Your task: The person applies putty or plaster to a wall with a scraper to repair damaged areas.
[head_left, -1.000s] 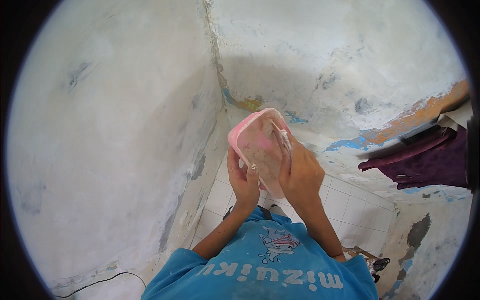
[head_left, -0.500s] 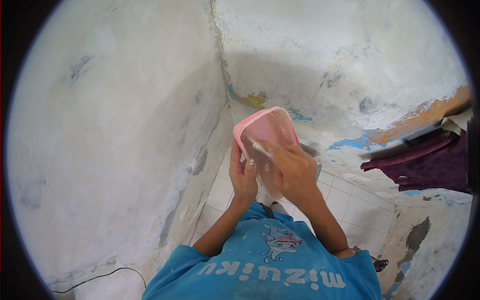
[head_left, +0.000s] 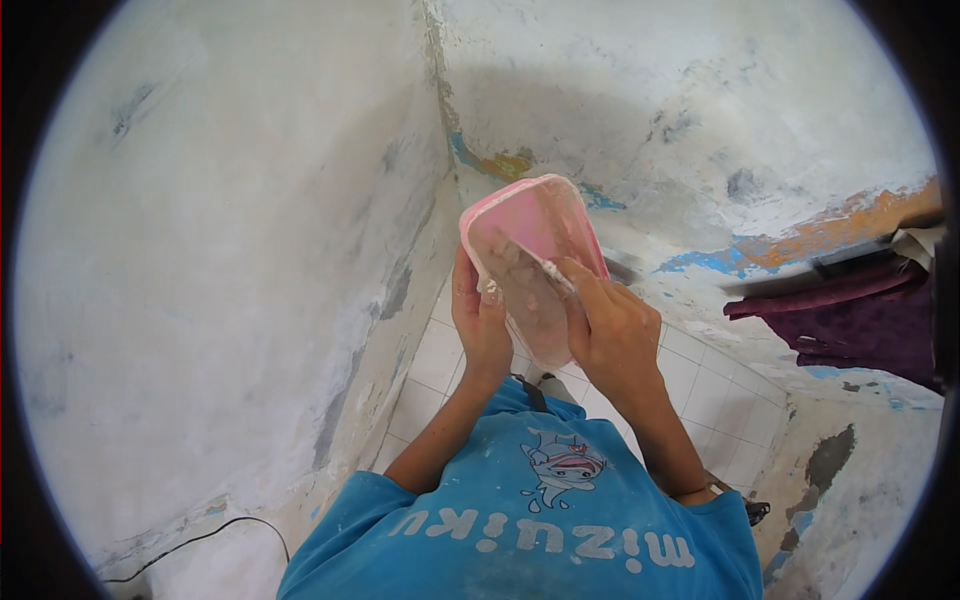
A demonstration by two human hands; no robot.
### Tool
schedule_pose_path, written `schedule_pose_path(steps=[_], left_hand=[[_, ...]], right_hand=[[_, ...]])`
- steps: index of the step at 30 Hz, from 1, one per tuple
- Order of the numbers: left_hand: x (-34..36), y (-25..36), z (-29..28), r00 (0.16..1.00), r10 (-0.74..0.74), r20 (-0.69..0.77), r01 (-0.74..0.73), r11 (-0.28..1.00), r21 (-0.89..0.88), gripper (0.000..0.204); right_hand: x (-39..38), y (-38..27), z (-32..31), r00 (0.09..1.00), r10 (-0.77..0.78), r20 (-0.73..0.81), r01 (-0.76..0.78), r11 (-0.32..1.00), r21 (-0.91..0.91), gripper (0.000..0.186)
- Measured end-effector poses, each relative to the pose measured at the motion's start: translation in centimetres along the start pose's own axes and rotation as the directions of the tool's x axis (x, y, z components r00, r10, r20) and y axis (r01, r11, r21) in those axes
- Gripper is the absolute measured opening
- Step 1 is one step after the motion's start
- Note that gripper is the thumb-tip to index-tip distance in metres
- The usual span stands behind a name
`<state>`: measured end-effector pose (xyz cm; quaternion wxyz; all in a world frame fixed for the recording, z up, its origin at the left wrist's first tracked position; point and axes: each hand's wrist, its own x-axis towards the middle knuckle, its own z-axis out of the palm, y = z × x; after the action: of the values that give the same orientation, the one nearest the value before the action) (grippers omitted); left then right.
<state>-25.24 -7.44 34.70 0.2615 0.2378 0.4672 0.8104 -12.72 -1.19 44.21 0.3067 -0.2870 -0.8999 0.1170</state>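
A pink rectangular plastic container smeared with greyish-white paste is held up in front of my body. My left hand grips its left side, with whitish paste on the thumb. My right hand is closed on a thin flat spreading tool, which lies across the inside of the container at a slant. The tool's edge is caked with pale material, and part of it is hidden by my fingers.
Patchy plastered walls meet in a corner ahead, with blue and orange paint showing. Purple cloth hangs at the right over a dark edge. Below are white floor tiles. A black cable runs at lower left.
Both hands and the container have risen a little in view. The tool in my right hand has moved about within the container, its angle shifting, and more pink shows at the upper part.
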Motion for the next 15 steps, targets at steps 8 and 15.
schedule_pose_path(steps=[8, 15], left_hand=[[0.8, -0.4, 0.3, 0.998, -0.017, -0.061, 0.015, 0.999, -0.038, 0.058], [0.2, -1.7, -0.2, 0.993, -0.093, -0.074, 0.091, 0.995, -0.033, 0.053]], right_hand=[[-1.1, 0.8, 1.3, 0.972, 0.185, 0.142, -0.192, 0.981, 0.038, 0.041], [-2.3, 1.0, 3.2, 0.949, 0.226, 0.220, -0.249, 0.965, 0.085, 0.044]])
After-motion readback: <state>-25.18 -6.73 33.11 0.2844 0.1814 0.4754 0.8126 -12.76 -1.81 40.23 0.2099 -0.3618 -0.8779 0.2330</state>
